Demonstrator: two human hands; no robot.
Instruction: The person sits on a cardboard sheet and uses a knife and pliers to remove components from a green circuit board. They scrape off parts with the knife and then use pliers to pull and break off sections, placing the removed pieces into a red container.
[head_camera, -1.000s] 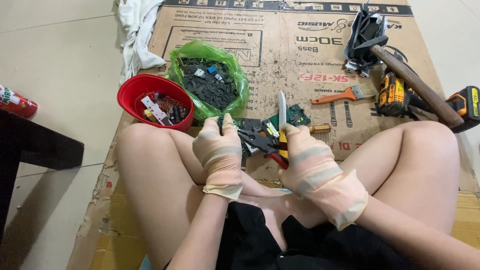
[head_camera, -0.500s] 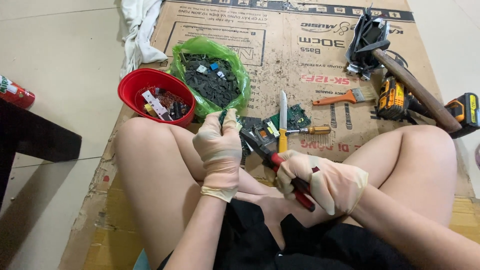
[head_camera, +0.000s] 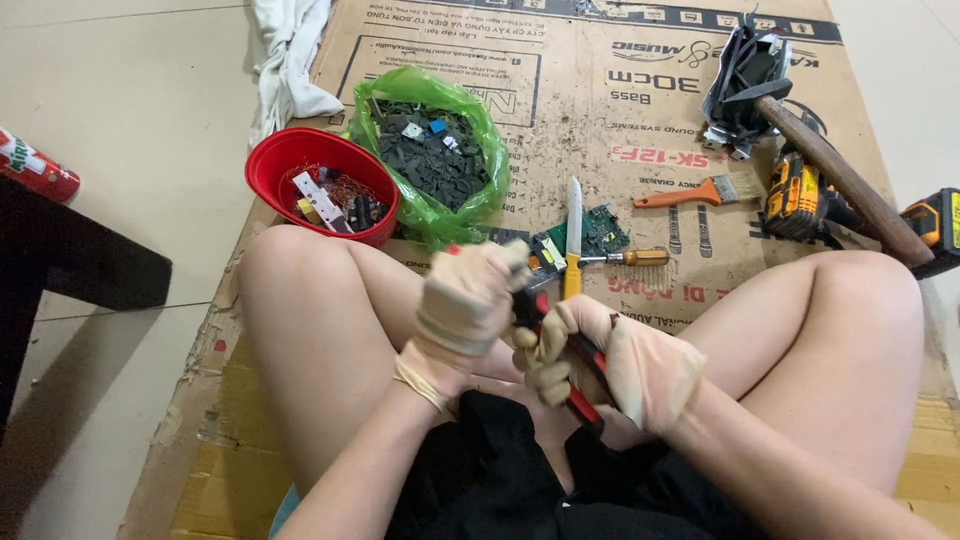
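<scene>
Both hands wear thin beige gloves and meet above my lap, between my bare knees. My right hand (head_camera: 625, 365) is closed around the red and black handles of a pair of pliers (head_camera: 580, 375). My left hand (head_camera: 465, 305) is a fist at the pliers' jaws, gripping a small part that the glove mostly hides. Just beyond the hands on the cardboard sheet (head_camera: 600, 110) lie a green circuit board (head_camera: 603, 228), a yellow-handled knife (head_camera: 572, 235) and an amber-handled screwdriver (head_camera: 632, 258).
A red bowl (head_camera: 285, 165) of small components and a green plastic bag (head_camera: 470, 185) of dark parts sit at the left. An orange-handled brush (head_camera: 690, 193), a hammer (head_camera: 845, 185), a yellow drill (head_camera: 797, 198) and a metal scrap (head_camera: 745, 75) lie at the right. A dark stool (head_camera: 70, 265) stands at far left.
My right hand left the knife area and drew back with the red-handled pliers. Both hands rose toward my body and now meet, the left closing at the jaws.
</scene>
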